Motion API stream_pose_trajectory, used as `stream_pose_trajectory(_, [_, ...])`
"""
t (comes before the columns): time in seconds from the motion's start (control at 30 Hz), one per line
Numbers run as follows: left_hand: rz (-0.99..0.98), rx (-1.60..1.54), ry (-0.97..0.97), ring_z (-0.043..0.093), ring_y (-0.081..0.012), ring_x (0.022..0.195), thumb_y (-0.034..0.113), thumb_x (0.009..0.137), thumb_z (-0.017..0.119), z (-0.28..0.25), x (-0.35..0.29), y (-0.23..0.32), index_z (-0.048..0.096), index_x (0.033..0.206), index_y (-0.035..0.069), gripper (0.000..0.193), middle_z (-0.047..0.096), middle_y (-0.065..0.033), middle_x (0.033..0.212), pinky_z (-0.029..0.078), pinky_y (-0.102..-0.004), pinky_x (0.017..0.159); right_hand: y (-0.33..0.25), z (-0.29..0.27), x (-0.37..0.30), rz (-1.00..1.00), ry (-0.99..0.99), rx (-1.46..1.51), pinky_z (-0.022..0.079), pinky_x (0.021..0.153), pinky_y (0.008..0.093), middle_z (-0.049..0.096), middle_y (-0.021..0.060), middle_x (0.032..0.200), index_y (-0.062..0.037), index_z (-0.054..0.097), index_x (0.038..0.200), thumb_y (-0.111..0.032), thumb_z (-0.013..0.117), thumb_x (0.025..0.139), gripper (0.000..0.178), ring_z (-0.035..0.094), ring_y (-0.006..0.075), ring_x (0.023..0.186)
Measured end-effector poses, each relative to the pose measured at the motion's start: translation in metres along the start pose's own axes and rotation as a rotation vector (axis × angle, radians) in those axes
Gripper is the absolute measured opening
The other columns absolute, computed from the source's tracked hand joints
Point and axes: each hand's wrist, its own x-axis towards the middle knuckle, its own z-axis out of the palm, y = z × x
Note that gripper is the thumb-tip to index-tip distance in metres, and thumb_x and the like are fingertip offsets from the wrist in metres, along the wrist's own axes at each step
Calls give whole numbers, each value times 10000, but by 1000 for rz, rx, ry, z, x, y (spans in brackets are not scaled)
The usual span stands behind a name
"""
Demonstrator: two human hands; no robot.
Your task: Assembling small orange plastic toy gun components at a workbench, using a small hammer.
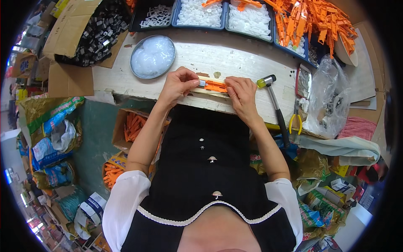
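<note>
An orange plastic part [215,86], long and narrow, lies at the bench's front edge between my hands, over a pale wooden strip. My left hand [181,86] pinches a small grey-white piece [202,83] against the part's left end. The fingers of my right hand [242,93] are curled over its right end and hold it. A round metal dish [133,67] of whitish translucent grease stands beyond my left hand. To the right of my right hand lies a hammer [273,97] with a yellow-green and black head, its dark handle reaching past the bench edge.
Bins of white plastic pieces [200,16] line the back, with an orange heap of parts [323,21] at the right. A carton of black pieces [69,31] stands left. Yellow-handled pliers [295,122] and a clear plastic bag [329,94] lie right. Boxes of orange parts [121,140] stand below the bench.
</note>
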Motion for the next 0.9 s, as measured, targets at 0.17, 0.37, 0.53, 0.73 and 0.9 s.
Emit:
stream_pose_trajectory(0.17, [33, -51, -75, 473, -56, 507, 7, 740, 658, -4, 7, -2, 574, 728, 20, 86, 541, -17, 671, 375, -179, 393, 3, 5, -2, -3, 13, 4, 287, 869, 347, 566, 48, 996, -46, 570, 1018, -140, 521, 843, 205, 467, 216, 939])
stream_pose_trajectory(0.37, [57, -18, -101, 494, -72, 523, -14, 727, 662, -5, 8, 2, 588, 686, 7, 87, 520, -18, 690, 402, -192, 384, 2, 5, -2, -1, 11, -3, 287, 872, 351, 561, 50, 983, -46, 560, 1015, -132, 517, 843, 197, 461, 214, 940])
stream_pose_trajectory(0.53, [28, -40, -99, 496, -77, 520, -12, 723, 666, -8, 10, -1, 596, 690, 0, 79, 522, -26, 688, 406, -198, 381, 1, 6, -2, -10, 3, -3, 288, 868, 358, 559, 48, 973, -51, 559, 1007, -139, 517, 844, 190, 462, 216, 925])
stream_pose_trajectory(0.73, [47, 5, -131, 501, -80, 511, -16, 718, 667, -7, 10, 1, 601, 679, -6, 77, 523, -30, 693, 407, -200, 381, 1, 4, -2, 5, -19, -14, 287, 871, 329, 577, 59, 988, -50, 570, 1027, -131, 498, 861, 199, 474, 210, 954])
stream_pose_trajectory(0.9, [-17, 10, -93, 499, -74, 486, -11, 720, 665, -9, 12, -2, 610, 727, 0, 57, 546, -25, 652, 404, -197, 376, 1, 5, -1, -2, -12, -9, 290, 865, 341, 573, 53, 972, -54, 568, 1013, -138, 510, 851, 192, 473, 213, 942])
